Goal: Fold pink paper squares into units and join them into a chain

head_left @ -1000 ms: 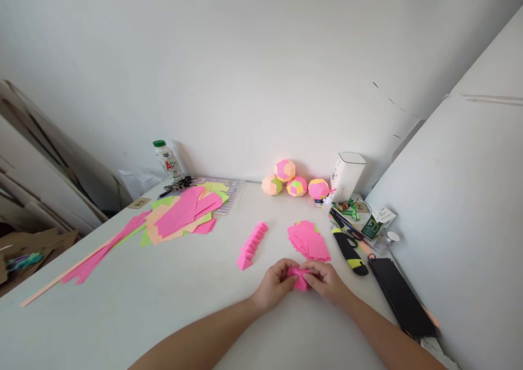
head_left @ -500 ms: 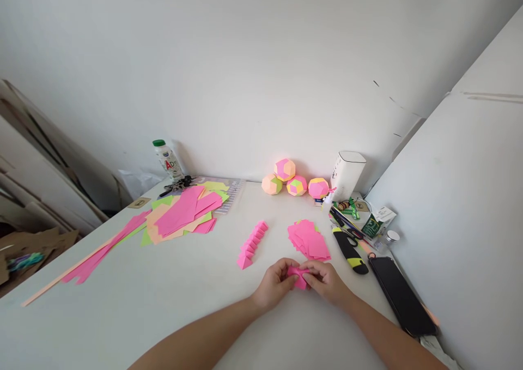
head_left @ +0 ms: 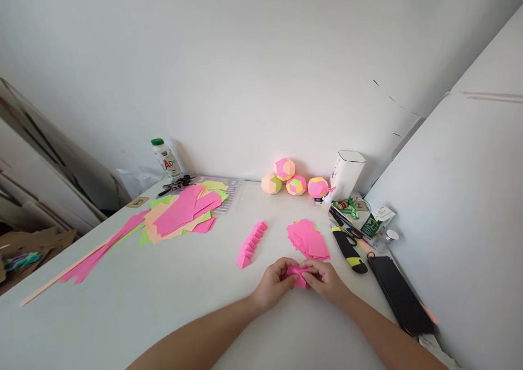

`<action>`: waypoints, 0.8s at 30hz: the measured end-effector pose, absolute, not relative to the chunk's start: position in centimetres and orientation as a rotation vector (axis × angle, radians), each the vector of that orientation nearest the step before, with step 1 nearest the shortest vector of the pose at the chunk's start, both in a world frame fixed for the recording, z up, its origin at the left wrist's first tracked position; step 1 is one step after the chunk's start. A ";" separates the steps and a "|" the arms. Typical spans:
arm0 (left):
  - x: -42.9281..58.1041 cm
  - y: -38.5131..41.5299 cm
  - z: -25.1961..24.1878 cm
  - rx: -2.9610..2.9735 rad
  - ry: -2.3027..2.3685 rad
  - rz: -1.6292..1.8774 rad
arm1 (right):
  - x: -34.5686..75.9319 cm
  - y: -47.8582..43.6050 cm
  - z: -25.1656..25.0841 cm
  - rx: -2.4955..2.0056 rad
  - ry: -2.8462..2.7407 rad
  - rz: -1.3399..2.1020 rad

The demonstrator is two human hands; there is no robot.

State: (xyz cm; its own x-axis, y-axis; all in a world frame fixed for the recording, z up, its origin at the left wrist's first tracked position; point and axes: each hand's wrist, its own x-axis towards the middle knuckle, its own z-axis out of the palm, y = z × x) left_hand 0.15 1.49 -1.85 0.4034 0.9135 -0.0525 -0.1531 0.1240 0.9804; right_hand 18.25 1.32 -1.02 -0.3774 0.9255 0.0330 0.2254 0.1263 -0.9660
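A small piece of pink paper, partly folded, is held between both hands just above the table. My left hand pinches its left side between thumb and fingers. On its right side, my right hand grips it the same way. The fingers cover much of the paper. Beyond the hands lies a fanned pile of pink paper pieces, with a bit of green at its back edge. A row of folded pink paper units, nested one against another, rests to the left of that pile.
Coloured paper sheets and long strips spread over the left side, near a green-capped bottle. Several paper balls stand against the wall. On the right are a white container, a black-and-yellow cutter and a black phone.
Both hands stay almost in place on the pink paper, with only a very slight shift of fingers and paper. The view has drifted a little; nothing else has moved.
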 end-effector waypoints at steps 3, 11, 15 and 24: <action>0.2 1.5 -1.9 1.190 0.827 0.925 | 18.2 1.3 -1.1 -1.132 -1.716 1.282; 0.1 1.3 -1.8 1.193 0.843 0.919 | 18.1 1.3 -1.0 -1.139 -1.727 1.260; 0.1 1.3 -1.7 1.197 0.840 0.917 | 18.2 1.3 -1.1 -1.151 -1.729 1.249; 0.1 1.3 -1.4 1.146 0.829 0.906 | 18.1 1.4 -1.3 -1.139 -1.721 1.249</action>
State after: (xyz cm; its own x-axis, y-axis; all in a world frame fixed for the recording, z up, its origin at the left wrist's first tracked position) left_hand 0.15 1.31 -1.40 0.4074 0.9096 -0.0823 -0.1627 0.1609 0.9735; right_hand 18.14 1.35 -1.32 -0.3564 0.9331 0.0488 0.2429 0.1430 -0.9594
